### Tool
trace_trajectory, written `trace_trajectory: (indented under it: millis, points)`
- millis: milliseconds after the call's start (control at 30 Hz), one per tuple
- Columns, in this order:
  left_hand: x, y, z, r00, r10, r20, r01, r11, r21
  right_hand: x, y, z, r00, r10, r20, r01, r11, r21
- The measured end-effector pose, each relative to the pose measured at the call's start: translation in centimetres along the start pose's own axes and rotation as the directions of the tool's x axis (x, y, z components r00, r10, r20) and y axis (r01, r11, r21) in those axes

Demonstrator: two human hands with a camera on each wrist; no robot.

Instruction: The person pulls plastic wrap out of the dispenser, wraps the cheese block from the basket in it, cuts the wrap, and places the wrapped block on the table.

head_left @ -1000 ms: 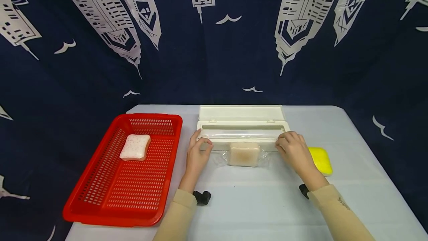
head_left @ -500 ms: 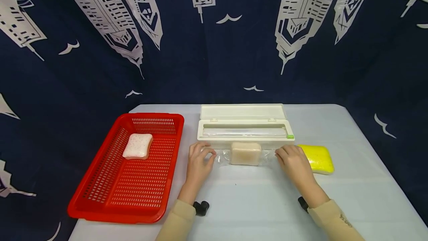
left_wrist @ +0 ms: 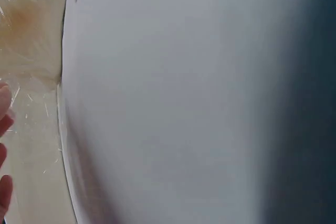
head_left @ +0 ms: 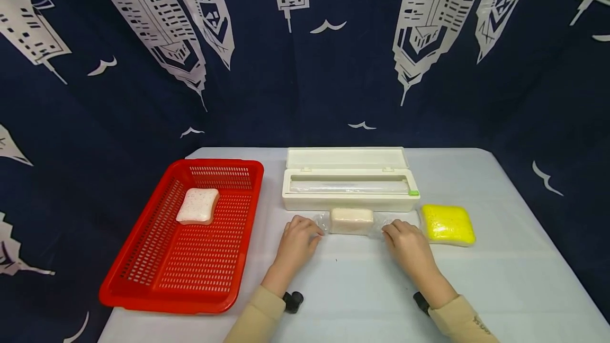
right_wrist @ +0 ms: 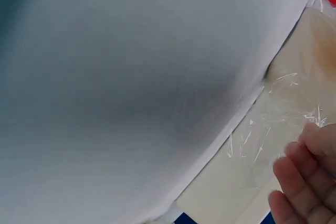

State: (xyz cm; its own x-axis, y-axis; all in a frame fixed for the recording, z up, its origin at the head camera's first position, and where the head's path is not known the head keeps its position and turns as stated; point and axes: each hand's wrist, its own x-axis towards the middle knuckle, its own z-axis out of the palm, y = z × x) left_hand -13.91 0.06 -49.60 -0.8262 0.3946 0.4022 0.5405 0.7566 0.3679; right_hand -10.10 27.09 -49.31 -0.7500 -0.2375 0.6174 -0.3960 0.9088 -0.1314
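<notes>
A cream-coloured bread-like block (head_left: 351, 221) with a brownish patch lies on the table, wrapped in clear cling film (right_wrist: 257, 140). Loose film sticks out on both its sides. My left hand (head_left: 296, 242) pinches the film at the left end between thumb and fingers. At the other end, my right hand (head_left: 406, 245) pinches the film in the same way. Just behind the block stands a white cling film dispenser (head_left: 350, 204), its lid raised, a film roll (head_left: 350, 187) inside and a green slider (head_left: 413, 193) at its right end. Only fingertips (left_wrist: 5, 192) show in the left wrist view.
A red perforated basket (head_left: 176, 303) stands on the left of the white table (head_left: 352, 300), holding a white speckled bread-slice shape (head_left: 197, 205). To the right of the dispenser lies a shiny yellow block (head_left: 448, 225). A dark blue printed cloth (head_left: 295, 83) hangs behind.
Both hands have moved down from the dispenser toward the front and closer together at the wrapped block's ends. The block tilts differently, its front face now lower. The green slider has come into view.
</notes>
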Motion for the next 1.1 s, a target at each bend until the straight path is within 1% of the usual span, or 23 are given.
trace_trajectory:
  millis: [67,133,200,233,267,333,367,400,433,467,500,533,567,600,667,700,767,800,867,967,1100]
  points:
    - [0.2,0.1,0.1,1.0,0.003,0.031,-0.002,1.0,-0.004,0.0,-0.2,0.0,0.999,0.028,0.025,-0.028,1.0,0.011]
    - [0.4,0.3,0.2,0.998,-0.002,0.064,0.003,1.0,-0.015,0.0,-0.5,-0.1,0.995,0.075,0.07,-0.077,0.997,0.031]
    - [0.5,0.4,0.2,0.995,-0.014,0.099,0.018,0.999,-0.037,0.1,-0.7,-0.5,0.98,0.14,0.138,-0.149,0.988,0.052]
    - [0.6,0.4,0.1,0.993,-0.024,0.117,0.03,0.998,-0.051,0.3,-0.8,-0.8,0.967,0.178,0.18,-0.192,0.979,0.063]
    - [0.5,0.5,0.0,0.99,-0.044,0.133,0.053,0.996,-0.065,0.4,-0.9,-1.1,0.949,0.22,0.227,-0.241,0.968,0.07]
    - [0.5,0.5,-0.5,0.983,-0.107,0.152,0.122,0.988,-0.097,0.9,-0.9,-2.0,0.902,0.3,0.311,-0.335,0.94,0.064]
    - [0.5,0.5,-0.9,0.978,-0.146,0.147,0.162,0.981,-0.107,1.2,-0.9,-2.4,0.879,0.335,0.338,-0.373,0.926,0.052]
    - [0.6,0.6,-1.2,0.974,-0.183,0.131,0.199,0.972,-0.122,1.4,-0.9,-2.7,0.866,0.361,0.346,-0.399,0.916,0.043]
    - [0.7,0.6,-1.6,0.968,-0.222,0.114,0.237,0.962,-0.133,1.7,-0.9,-3.0,0.86,0.38,0.341,-0.416,0.909,0.038]
    - [0.9,0.6,-2.0,0.962,-0.257,0.092,0.269,0.951,-0.151,2.0,-0.8,-3.2,0.863,0.388,0.322,-0.422,0.906,0.039]
    - [1.2,0.6,-2.3,0.959,-0.274,0.072,0.283,0.944,-0.168,2.3,-0.8,-3.2,0.875,0.386,0.292,-0.417,0.908,0.049]
    - [1.5,0.7,-2.5,0.96,-0.276,0.055,0.281,0.943,-0.177,2.7,-0.8,-3.2,0.892,0.371,0.257,-0.4,0.914,0.068]
    - [1.9,0.8,-2.6,0.964,-0.263,0.042,0.266,0.945,-0.191,3.0,-0.9,-3.0,0.909,0.351,0.222,-0.379,0.921,0.094]
    - [2.3,0.9,-2.7,0.969,-0.243,0.044,0.246,0.947,-0.208,3.4,-1.0,-2.7,0.925,0.323,0.198,-0.351,0.928,0.125]
    - [3.1,1.3,-2.5,0.98,-0.187,0.073,0.199,0.95,-0.24,4.0,-1.4,-2.0,0.948,0.263,0.182,-0.296,0.937,0.185]
    - [3.4,1.5,-2.3,0.983,-0.156,0.094,0.175,0.952,-0.251,4.3,-1.6,-1.6,0.954,0.237,0.185,-0.274,0.939,0.208]
    - [4.1,2.0,-1.9,0.984,-0.114,0.138,0.148,0.952,-0.27,4.7,-2.1,-0.8,0.959,0.197,0.202,-0.244,0.94,0.24]
    - [4.3,2.3,-1.6,0.982,-0.102,0.157,0.141,0.953,-0.267,4.8,-2.3,-0.4,0.961,0.183,0.209,-0.234,0.94,0.249]
    - [4.6,2.7,-1.1,0.981,-0.088,0.173,0.131,0.957,-0.259,4.9,-2.7,0.1,0.962,0.17,0.214,-0.222,0.942,0.252]
    - [4.7,3.0,-0.6,0.985,-0.084,0.151,0.119,0.964,-0.238,4.9,-3.2,0.7,0.97,0.15,0.192,-0.196,0.949,0.247]
    - [4.7,3.0,-0.3,0.993,-0.069,0.099,0.09,0.971,-0.221,4.6,-3.3,1.0,0.987,0.106,0.121,-0.131,0.966,0.222]
